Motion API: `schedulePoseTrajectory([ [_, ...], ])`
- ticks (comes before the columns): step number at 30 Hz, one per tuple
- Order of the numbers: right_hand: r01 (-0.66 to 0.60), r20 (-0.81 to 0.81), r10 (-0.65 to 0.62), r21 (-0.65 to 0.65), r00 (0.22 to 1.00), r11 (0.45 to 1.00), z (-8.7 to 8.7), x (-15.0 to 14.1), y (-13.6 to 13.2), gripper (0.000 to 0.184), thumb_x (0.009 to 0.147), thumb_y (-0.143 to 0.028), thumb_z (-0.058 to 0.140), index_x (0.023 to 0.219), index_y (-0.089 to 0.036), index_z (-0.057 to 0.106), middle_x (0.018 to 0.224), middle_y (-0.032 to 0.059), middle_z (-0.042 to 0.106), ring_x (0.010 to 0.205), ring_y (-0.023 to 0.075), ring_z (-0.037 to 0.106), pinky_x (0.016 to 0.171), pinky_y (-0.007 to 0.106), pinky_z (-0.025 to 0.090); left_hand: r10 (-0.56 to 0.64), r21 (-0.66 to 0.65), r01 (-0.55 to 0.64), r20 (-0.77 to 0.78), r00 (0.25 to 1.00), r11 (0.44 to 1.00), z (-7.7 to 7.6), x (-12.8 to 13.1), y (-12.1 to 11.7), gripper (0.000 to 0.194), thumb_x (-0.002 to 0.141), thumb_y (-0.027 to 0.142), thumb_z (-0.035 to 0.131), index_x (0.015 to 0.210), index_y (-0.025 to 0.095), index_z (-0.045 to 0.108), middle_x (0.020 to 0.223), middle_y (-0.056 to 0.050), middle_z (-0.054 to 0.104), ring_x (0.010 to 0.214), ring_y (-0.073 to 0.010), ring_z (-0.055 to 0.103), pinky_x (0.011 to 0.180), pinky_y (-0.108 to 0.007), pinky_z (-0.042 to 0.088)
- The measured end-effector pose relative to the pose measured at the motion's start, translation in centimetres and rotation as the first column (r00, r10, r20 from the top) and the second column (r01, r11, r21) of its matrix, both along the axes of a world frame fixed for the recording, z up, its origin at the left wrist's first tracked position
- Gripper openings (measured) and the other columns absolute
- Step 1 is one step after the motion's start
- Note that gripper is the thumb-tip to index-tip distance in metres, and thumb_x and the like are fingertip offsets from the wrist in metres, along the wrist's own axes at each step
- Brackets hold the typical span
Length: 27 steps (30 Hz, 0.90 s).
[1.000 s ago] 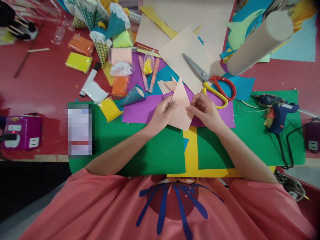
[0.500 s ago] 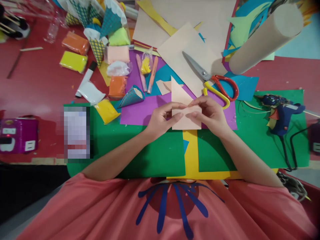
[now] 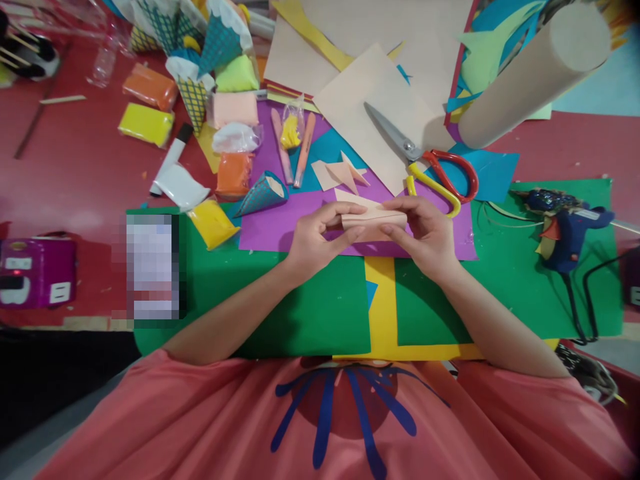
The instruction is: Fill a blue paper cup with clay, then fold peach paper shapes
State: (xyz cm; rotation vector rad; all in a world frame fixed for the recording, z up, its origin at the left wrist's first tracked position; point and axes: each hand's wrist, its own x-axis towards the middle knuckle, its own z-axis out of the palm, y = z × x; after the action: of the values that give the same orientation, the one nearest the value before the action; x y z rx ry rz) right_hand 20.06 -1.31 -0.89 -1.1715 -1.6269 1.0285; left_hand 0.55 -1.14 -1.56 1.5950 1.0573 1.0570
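Note:
A small piece of pale peach paper [image 3: 374,219] is held between both hands, bent over into a curl with a pointed corner showing at its upper left. My left hand [image 3: 323,235] pinches its left end between thumb and fingers. On the other end, my right hand [image 3: 424,233] grips it the same way. Beneath them lies a purple sheet [image 3: 270,227]. Just beyond the hands are peach paper scraps [image 3: 340,175]. Large scissors [image 3: 413,152] with one red and one yellow handle rest partly open on a peach sheet [image 3: 350,93], above my right hand.
Left of the hands are a patterned paper cone [image 3: 263,193], a yellow clay packet [image 3: 214,221], an orange clay packet [image 3: 234,173] and a marker [image 3: 171,160]. A phone-like blurred object [image 3: 153,267] lies farther left. To the right are a blue glue gun [image 3: 565,233] and a peach roll [image 3: 530,80].
The peach paper was an upright pointed piece; it has been turned, and its top is now bent over into a curl. Both hands have come to matching grips on its ends.

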Motion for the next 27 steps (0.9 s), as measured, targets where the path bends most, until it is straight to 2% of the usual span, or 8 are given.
schedulePoseTrajectory([
  [3, 0.033, 0.045, -0.033, -0.008, 0.998, 0.999, 0.4, -0.1, -0.1, 0.028, 0.084, -0.048, 0.065, 0.097, -0.024, 0.064, 0.094, 0.0053, 0.068, 0.09, 0.0225, 0.067, 0.079, 0.042, 0.056, 0.052, 0.084, -0.047, -0.056, 0.997, 0.995, -0.1, -0.2, 0.1, 0.037, 0.084, 0.049, 0.065, 0.101, 0.017, 0.066, 0.087, -0.005, 0.071, 0.07, -0.0115, 0.065, 0.06, -0.022, 0.05],
  [6, 0.092, 0.03, -0.093, 0.027, 0.995, 0.995, 0.8, -0.1, -0.3, 0.029, 0.083, -0.052, 0.065, 0.094, -0.025, 0.065, 0.092, 0.0053, 0.069, 0.088, 0.0231, 0.067, 0.077, 0.044, 0.057, 0.177, 0.257, -0.153, -0.074, 0.981, 0.954, 0.0, -0.6, 0.4, 0.032, 0.084, 0.05, 0.065, 0.1, 0.022, 0.067, 0.069, 0.002, 0.06, 0.057, -0.009, 0.052, 0.052, -0.023, 0.043],
  [8, 0.114, 0.004, -0.114, 0.043, 0.993, 0.993, 1.0, -0.1, -0.3, 0.029, 0.082, -0.053, 0.066, 0.091, -0.025, 0.065, 0.09, 0.0052, 0.07, 0.087, 0.0233, 0.067, 0.076, 0.044, 0.057, 0.237, 0.396, -0.192, -0.069, 0.969, 0.898, 0.2, -0.9, 0.7, 0.03, 0.085, 0.049, 0.064, 0.101, 0.024, 0.067, 0.076, 0.0, 0.061, 0.069, -0.0119, 0.056, 0.064, -0.027, 0.049],
  [10, 0.103, -0.03, -0.102, 0.038, 0.994, 0.994, 1.1, -0.2, -0.4, 0.028, 0.081, -0.052, 0.067, 0.089, -0.026, 0.065, 0.089, 0.0047, 0.07, 0.085, 0.0227, 0.067, 0.074, 0.043, 0.057, 0.196, 0.483, -0.123, -0.104, 0.975, 0.867, 0.4, -0.9, 0.9, 0.036, 0.086, 0.052, 0.061, 0.108, 0.024, 0.065, 0.1, -0.004, 0.066, 0.095, -0.0183, 0.061, 0.087, -0.036, 0.051],
  [12, 0.077, -0.069, -0.074, 0.029, 0.995, 0.997, 1.2, -0.4, -0.6, 0.026, 0.081, -0.05, 0.068, 0.089, -0.025, 0.065, 0.088, 0.0036, 0.07, 0.084, 0.0214, 0.067, 0.073, 0.041, 0.057, 0.079, 0.462, 0.002, -0.156, 0.985, 0.887, 0.4, -0.8, 0.8, 0.044, 0.086, 0.055, 0.059, 0.118, 0.024, 0.06, 0.116, -0.007, 0.066, 0.11, -0.0218, 0.061, 0.098, -0.041, 0.049],
  [15, 0.049, -0.1, -0.048, 0.01, 0.994, 0.999, 1.2, -0.6, -0.8, 0.026, 0.081, -0.049, 0.069, 0.088, -0.024, 0.064, 0.087, 0.0027, 0.07, 0.083, 0.0194, 0.067, 0.074, 0.038, 0.057, -0.057, 0.329, 0.098, -0.133, 0.99, 0.939, 0.1, -0.6, 0.4, 0.048, 0.087, 0.051, 0.06, 0.126, 0.023, 0.055, 0.111, -0.007, 0.071, 0.102, -0.0195, 0.068, 0.09, -0.034, 0.055],
  [19, 0.062, -0.134, -0.063, -0.008, 0.989, 0.998, 0.9, -0.8, -0.9, 0.028, 0.078, -0.049, 0.071, 0.087, -0.023, 0.064, 0.087, 0.0024, 0.07, 0.083, 0.0175, 0.067, 0.072, 0.034, 0.057, -0.042, 0.222, 0.06, -0.085, 0.995, 0.973, -0.2, -0.5, -0.1, 0.038, 0.088, 0.042, 0.062, 0.12, 0.022, 0.06, 0.106, -0.006, 0.074, 0.094, -0.0165, 0.072, 0.081, -0.027, 0.057],
  [27, 0.047, -0.194, -0.059, -0.062, 0.979, 0.997, 0.8, -0.8, -0.7, 0.025, 0.08, -0.046, 0.071, 0.085, -0.022, 0.068, 0.077, -0.0004, 0.068, 0.069, 0.0119, 0.061, 0.06, 0.025, 0.051, -0.004, 0.102, 0.017, -0.123, 0.992, 0.995, 0.5, -0.4, -0.1, 0.032, 0.087, 0.045, 0.062, 0.103, 0.019, 0.07, 0.101, -0.006, 0.076, 0.092, -0.0157, 0.072, 0.079, -0.023, 0.057],
])
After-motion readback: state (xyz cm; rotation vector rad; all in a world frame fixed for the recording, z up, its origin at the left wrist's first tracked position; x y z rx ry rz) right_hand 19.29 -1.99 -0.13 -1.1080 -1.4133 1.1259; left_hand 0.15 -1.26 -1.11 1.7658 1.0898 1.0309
